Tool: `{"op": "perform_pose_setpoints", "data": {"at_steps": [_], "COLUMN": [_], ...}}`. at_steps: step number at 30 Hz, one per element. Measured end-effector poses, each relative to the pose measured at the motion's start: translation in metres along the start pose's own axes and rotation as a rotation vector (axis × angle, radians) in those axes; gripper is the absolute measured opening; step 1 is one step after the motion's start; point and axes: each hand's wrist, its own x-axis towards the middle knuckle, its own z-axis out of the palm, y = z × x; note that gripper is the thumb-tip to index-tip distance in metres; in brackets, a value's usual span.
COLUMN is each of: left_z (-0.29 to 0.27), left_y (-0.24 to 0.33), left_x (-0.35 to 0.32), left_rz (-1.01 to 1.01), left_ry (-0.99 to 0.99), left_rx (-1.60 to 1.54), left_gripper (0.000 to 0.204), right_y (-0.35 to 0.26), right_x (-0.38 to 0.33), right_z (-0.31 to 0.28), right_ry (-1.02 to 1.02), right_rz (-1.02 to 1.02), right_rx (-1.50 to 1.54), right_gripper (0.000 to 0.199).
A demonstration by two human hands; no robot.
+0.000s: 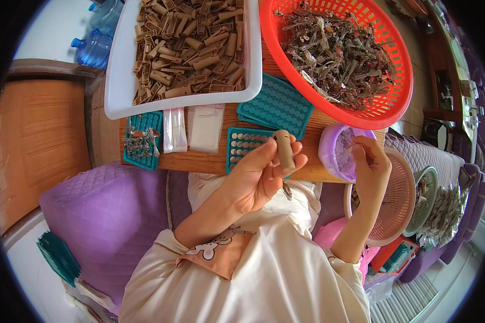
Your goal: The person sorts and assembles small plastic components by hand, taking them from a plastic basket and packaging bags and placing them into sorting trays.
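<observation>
My left hand (pixel 257 180) is closed around a brown cylindrical casing (pixel 285 153), held nearly upright between thumb and fingers. Below and behind it lies a teal tray (pixel 229 134) with rows of round silver pieces, partly hidden by the hand. My right hand (pixel 373 164) is at the right edge of a purple-lined bowl (pixel 326 144) with greyish-lilac contents. Its thumb and fingertips are pinched together; what they hold, if anything, is too small to make out. Against my lap, just under the left hand, a small dark metallic piece (pixel 287 191) shows.
A white bin (pixel 253 81) of brown casings and a red basket (pixel 328 110) of metallic strips stand at the far side. Nearer are stacked teal trays (pixel 280 102), clear plastic sleeves (pixel 206 126) and a teal tray with metal parts (pixel 141 140). Pink (pixel 396 188) and green baskets (pixel 425 204) stand right.
</observation>
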Motion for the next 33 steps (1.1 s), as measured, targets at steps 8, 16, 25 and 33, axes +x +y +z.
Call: {"op": "perform_pose_setpoints", "data": {"at_steps": [8,16,25,33], "left_z": [0.004,0.005,0.002,0.001], "left_y": [-0.004,-0.003,0.005,0.012], "left_x": [-0.002,-0.006,-0.01,-0.015], "left_rz": [-0.077,-0.017,-0.004,0.043], "left_ry": [0.042,0.025,-0.061,-0.071], "left_rx": [-0.067,0.214,0.416,0.669], "left_gripper": [0.034,0.035,0.038,0.044], "right_y": [-0.017,-0.039,-0.054,-0.063], "right_x": [-0.009,-0.01,-0.002,-0.001], "right_z": [0.008,0.043,0.03,0.032], "right_ry": [-0.079,-0.361,-0.53,-0.567], "right_rz": [0.118,-0.216,-0.286,-0.403], "right_rx": [0.449,0.546,0.406,0.237], "right_gripper": [0.003,0.005,0.007,0.009]}}
